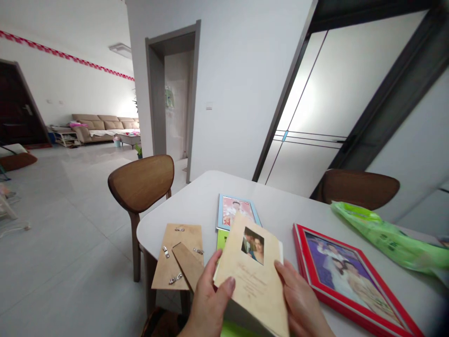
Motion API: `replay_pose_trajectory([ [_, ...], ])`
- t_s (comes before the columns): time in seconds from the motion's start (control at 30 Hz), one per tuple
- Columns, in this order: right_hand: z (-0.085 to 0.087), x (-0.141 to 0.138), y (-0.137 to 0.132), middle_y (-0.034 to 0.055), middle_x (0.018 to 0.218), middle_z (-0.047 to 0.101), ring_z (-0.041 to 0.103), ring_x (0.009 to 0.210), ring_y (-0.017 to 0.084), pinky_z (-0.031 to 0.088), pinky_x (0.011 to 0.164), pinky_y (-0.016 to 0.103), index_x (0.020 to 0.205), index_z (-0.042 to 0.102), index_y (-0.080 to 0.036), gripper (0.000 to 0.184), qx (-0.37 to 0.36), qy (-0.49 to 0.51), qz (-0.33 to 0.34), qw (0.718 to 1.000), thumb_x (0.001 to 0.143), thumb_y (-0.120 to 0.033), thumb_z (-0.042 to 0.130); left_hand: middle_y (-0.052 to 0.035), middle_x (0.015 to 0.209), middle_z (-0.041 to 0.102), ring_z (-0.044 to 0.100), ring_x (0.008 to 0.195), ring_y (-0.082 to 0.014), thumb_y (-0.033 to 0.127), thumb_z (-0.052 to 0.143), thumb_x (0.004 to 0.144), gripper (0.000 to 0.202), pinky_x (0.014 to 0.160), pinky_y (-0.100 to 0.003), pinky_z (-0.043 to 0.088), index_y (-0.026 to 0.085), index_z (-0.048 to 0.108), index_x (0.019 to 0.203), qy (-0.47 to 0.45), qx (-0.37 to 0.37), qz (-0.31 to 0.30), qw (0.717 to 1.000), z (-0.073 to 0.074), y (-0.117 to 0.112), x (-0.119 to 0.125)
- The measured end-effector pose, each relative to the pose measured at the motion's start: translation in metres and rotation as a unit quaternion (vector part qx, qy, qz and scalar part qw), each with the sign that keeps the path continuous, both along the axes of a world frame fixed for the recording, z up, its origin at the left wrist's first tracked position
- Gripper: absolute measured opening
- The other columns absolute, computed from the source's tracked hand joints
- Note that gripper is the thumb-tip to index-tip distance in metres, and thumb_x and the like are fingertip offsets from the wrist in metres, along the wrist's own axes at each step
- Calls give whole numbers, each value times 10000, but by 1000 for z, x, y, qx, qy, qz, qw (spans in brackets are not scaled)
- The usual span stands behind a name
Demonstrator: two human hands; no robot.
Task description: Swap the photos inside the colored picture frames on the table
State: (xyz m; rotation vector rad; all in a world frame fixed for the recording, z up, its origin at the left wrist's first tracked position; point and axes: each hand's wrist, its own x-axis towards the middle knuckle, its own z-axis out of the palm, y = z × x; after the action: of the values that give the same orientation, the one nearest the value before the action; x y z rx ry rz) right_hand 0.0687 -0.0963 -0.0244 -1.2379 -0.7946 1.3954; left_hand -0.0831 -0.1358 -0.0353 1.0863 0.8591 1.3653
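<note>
At far left, a padded sofa [105, 124] stands well back, too distant for its weave to be made out. Nearer, a chair [142, 182] has a curved, smooth brown wooden back; its seat is hidden by the white, round-cornered table [280, 199]. At the table's left edge lies a flat tan board [163, 269] with bent metal clips [176, 279] and a slanting strip [187, 262], its lower end covered by the left hand [210, 292]. That hand grasps the left side of a cream paper booklet [235, 262], thumb on the cover; the small script there is unreadable. The booklet is held up over the table, overlapping a glossy blue frame [220, 210]. The right hand [303, 299] grips its right edge, thumb at the side, other fingers mostly unseen. Just beside lies a thick, glossy red frame [304, 262], cut off at the bottom. Beyond it, a crumpled green plastic bag [382, 236] blurs toward the picture's edge.
</note>
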Motion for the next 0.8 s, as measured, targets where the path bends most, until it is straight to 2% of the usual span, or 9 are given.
replay_pose_trajectory([
  [0.1,4,23,3,82,858,670,637,700,227,489,565,318,1193,389,-183,509,-31,-107,61,992,725,-382,398,-171,1250,412,396,1141,-246,306,495,720,596,951,-375,320,80,300,1236,150,22,15,988,-9,0,-15],
  [0.2,3,29,5,64,803,681,637,641,219,482,548,318,1215,369,-180,545,-35,-121,87,988,698,-342,420,-155,1256,411,363,1161,-249,196,494,647,577,981,-396,268,93,370,1200,349,66,-18,935,-12,-3,-23],
  [0.27,0,25,9,52,768,684,635,621,214,479,546,317,1229,352,-174,568,-30,-116,88,989,681,-306,428,-156,1275,389,339,1175,-255,168,490,613,600,985,-406,258,91,384,1198,437,100,-51,893,-15,-5,-23],
  [0.4,-9,20,18,48,761,679,633,645,207,470,564,315,1236,333,-153,551,-4,-134,97,986,695,-252,358,-169,1282,375,333,1179,-254,169,493,603,614,973,-407,280,80,378,1200,505,160,-82,844,-24,-5,-23],
  [0.5,-13,24,24,53,793,670,625,704,206,459,601,307,1207,373,-146,505,28,-233,110,966,716,-254,323,-153,1288,373,330,1184,-245,186,507,639,610,969,-405,290,120,346,1223,520,199,-81,827,-27,-4,-26],
  [0.57,-13,28,25,64,840,660,612,752,208,443,638,299,1155,437,-154,455,64,-367,108,922,732,-281,327,-157,1280,383,329,1186,-255,249,528,688,566,974,-412,279,130,363,1216,534,212,-103,812,-23,-4,-27],
  [0.67,-11,30,24,98,884,633,588,788,224,414,650,301,1029,529,-162,379,95,-581,102,802,758,-333,326,-169,1256,412,341,1174,-287,371,568,707,552,979,-445,253,126,423,1180,561,202,-148,789,-14,-3,-23],
  [0.73,-12,31,21,115,863,610,582,752,237,397,599,311,952,556,-165,363,85,-680,104,721,775,-364,311,-171,1250,417,349,1167,-298,392,583,698,564,968,-462,263,128,431,1173,572,198,-158,780,-10,-3,-20],
  [0.8,-16,32,20,113,847,583,578,717,240,380,548,309,947,548,-168,364,74,-737,99,665,782,-388,310,-170,1259,405,348,1169,-293,378,577,700,564,958,-460,284,128,419,1180,576,221,-153,772,-10,-5,-23],
])
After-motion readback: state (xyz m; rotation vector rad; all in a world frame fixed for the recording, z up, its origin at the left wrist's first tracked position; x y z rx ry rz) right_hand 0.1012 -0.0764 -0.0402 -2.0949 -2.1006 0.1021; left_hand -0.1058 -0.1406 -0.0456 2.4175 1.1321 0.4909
